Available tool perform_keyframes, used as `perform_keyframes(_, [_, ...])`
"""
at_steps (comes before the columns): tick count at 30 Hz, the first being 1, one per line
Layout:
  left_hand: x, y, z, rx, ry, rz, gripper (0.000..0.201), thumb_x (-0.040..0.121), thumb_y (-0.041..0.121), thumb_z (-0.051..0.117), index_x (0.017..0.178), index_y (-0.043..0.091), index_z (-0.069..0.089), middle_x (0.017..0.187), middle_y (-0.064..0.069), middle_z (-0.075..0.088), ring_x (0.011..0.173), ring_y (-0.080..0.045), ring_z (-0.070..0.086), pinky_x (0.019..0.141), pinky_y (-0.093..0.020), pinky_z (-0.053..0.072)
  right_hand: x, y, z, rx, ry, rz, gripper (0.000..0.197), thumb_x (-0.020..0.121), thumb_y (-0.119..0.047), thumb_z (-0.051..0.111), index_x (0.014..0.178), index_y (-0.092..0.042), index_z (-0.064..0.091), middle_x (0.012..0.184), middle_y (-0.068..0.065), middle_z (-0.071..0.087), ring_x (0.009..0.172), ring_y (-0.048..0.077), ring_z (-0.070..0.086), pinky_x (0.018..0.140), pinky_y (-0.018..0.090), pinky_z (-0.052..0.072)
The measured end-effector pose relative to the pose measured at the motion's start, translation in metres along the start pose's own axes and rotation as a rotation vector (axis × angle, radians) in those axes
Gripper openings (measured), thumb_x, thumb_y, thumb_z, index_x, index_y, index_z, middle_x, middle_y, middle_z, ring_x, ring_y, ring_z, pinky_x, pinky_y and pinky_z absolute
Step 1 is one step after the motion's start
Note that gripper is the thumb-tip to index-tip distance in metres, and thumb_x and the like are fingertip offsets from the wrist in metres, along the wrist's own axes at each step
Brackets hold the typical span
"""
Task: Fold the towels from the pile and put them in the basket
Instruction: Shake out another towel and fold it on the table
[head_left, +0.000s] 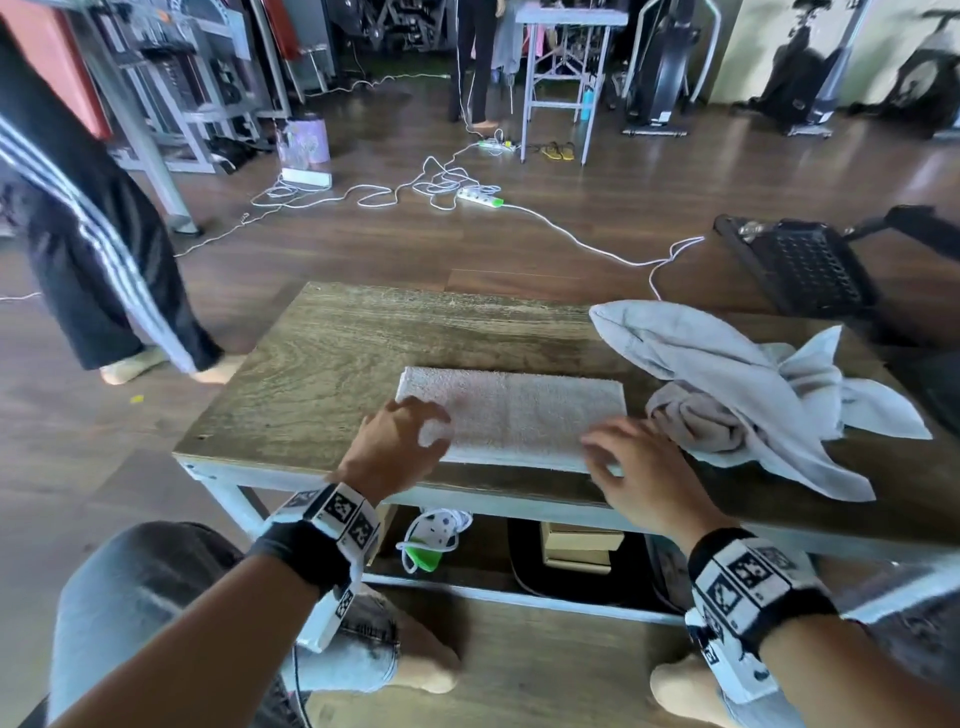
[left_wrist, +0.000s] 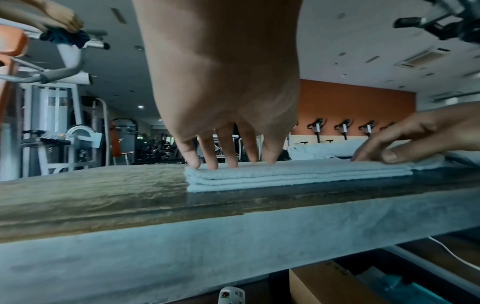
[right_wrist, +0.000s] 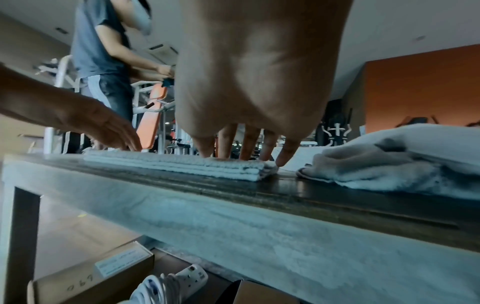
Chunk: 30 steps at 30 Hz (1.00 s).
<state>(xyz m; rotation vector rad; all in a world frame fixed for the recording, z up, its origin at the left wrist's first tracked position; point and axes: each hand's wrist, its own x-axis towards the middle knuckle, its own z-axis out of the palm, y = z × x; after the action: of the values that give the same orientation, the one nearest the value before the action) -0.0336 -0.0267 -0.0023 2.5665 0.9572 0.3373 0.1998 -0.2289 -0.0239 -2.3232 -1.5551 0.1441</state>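
My left hand (head_left: 397, 441) and right hand (head_left: 631, 462) spread, fingertips pressing opposite ends of folded towel (head_left: 511, 415) near table (head_left: 322, 358) front edge, likely flattening layers; unfolded pile (head_left: 737, 395) just right; black basket (head_left: 802, 265) beyond

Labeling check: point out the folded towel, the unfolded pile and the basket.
folded towel (head_left: 519, 410): head view, middle of its top face.
unfolded pile (head_left: 727, 384): head view, grey towel on top.
basket (head_left: 810, 267): head view, perforated black side wall.
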Motion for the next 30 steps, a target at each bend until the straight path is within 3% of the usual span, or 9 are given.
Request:
perform_keyframes(5, [0.012, 0.008, 0.008, 0.133, -0.013, -0.079, 0.038, 0.094, 0.052, 0.046, 0.093, 0.024, 0.072, 0.096, 0.012, 0.066, 0.084, -0.014, 0.062, 0.096, -0.039, 0.046, 0.011, -0.016, 0.0, -0.179, 0.115, 0.077, 0.029, 0.094, -0.042, 0.05, 0.074, -0.025, 0.062, 0.083, -0.008, 0.053, 0.09, 0.021, 0.056, 0.083, 0.036, 0.039])
perform_keyframes(7, [0.021, 0.012, 0.019, 0.076, 0.067, 0.007, 0.032, 0.094, 0.045, 0.048, 0.091, 0.021, 0.07, 0.098, 0.004, 0.066, 0.087, -0.019, 0.061, 0.086, -0.04, 0.05, 0.022, -0.025, 0.004, -0.162, 0.157, 0.041, 0.02, 0.094, -0.035, 0.05, 0.082, -0.024, 0.061, 0.087, -0.006, 0.055, 0.091, 0.02, 0.057, 0.083, 0.037, 0.041])
perform_keyframes(9, [0.034, 0.018, 0.034, 0.041, 0.095, 0.114, 0.025, 0.092, 0.041, 0.049, 0.099, 0.024, 0.066, 0.107, 0.001, 0.063, 0.099, -0.022, 0.058, 0.086, -0.043, 0.05, 0.039, -0.038, 0.015, -0.103, 0.119, -0.024, 0.014, 0.094, -0.032, 0.05, 0.099, -0.023, 0.059, 0.101, -0.005, 0.057, 0.102, 0.02, 0.056, 0.088, 0.038, 0.044])
perform_keyframes(11, [0.044, 0.03, 0.052, 0.057, 0.039, 0.153, 0.029, 0.094, 0.037, 0.047, 0.116, 0.025, 0.062, 0.126, 0.0, 0.058, 0.12, -0.023, 0.051, 0.097, -0.045, 0.045, 0.055, -0.051, 0.031, -0.023, 0.0, -0.035, 0.031, 0.095, -0.031, 0.047, 0.124, -0.02, 0.055, 0.13, -0.001, 0.054, 0.127, 0.022, 0.048, 0.104, 0.041, 0.039])
perform_keyframes(14, [0.048, 0.039, 0.076, 0.126, -0.059, 0.104, 0.053, 0.1, 0.042, 0.027, 0.15, 0.025, 0.035, 0.16, 0.003, 0.029, 0.149, -0.019, 0.02, 0.121, -0.041, 0.017, 0.065, -0.057, 0.056, -0.044, -0.119, 0.027, 0.061, 0.1, -0.037, 0.022, 0.157, -0.019, 0.023, 0.166, -0.002, 0.018, 0.153, 0.017, 0.014, 0.123, 0.04, 0.012])
perform_keyframes(16, [0.048, 0.034, 0.082, 0.173, -0.087, 0.078, 0.061, 0.099, 0.046, 0.012, 0.157, 0.027, 0.016, 0.165, 0.007, 0.009, 0.152, -0.015, 0.003, 0.123, -0.039, 0.002, 0.063, -0.054, 0.064, -0.142, -0.07, 0.024, 0.071, 0.094, -0.044, 0.005, 0.159, -0.02, 0.02, 0.167, -0.002, 0.015, 0.154, 0.017, 0.011, 0.125, 0.043, 0.01])
perform_keyframes(18, [0.049, 0.029, 0.082, 0.21, -0.12, 0.075, 0.058, 0.102, 0.046, 0.012, 0.157, 0.03, 0.009, 0.165, 0.007, 0.002, 0.152, -0.015, -0.003, 0.124, -0.039, -0.001, 0.062, -0.052, 0.063, -0.164, -0.062, 0.034, 0.073, 0.092, -0.046, 0.005, 0.159, -0.022, 0.021, 0.167, -0.003, 0.016, 0.154, 0.019, 0.012, 0.124, 0.045, 0.011])
perform_keyframes(24, [0.047, 0.028, 0.077, 0.198, -0.148, 0.008, 0.058, 0.1, 0.056, 0.011, 0.155, 0.039, 0.0, 0.164, 0.009, -0.009, 0.15, -0.011, -0.013, 0.123, -0.039, -0.006, 0.061, -0.048, 0.059, -0.142, -0.098, 0.091, 0.065, 0.099, -0.05, 0.016, 0.16, -0.033, 0.004, 0.168, -0.008, -0.003, 0.155, 0.015, -0.007, 0.125, 0.041, -0.003])
perform_keyframes(30, [0.039, 0.02, 0.071, 0.202, -0.124, -0.055, 0.065, 0.097, 0.064, 0.008, 0.156, 0.036, -0.003, 0.163, 0.009, -0.011, 0.15, -0.011, -0.013, 0.123, -0.04, -0.006, 0.056, -0.035, 0.052, -0.147, -0.122, 0.138, 0.067, 0.098, -0.06, 0.006, 0.159, -0.034, -0.001, 0.167, -0.011, -0.01, 0.154, 0.013, -0.012, 0.125, 0.042, -0.004])
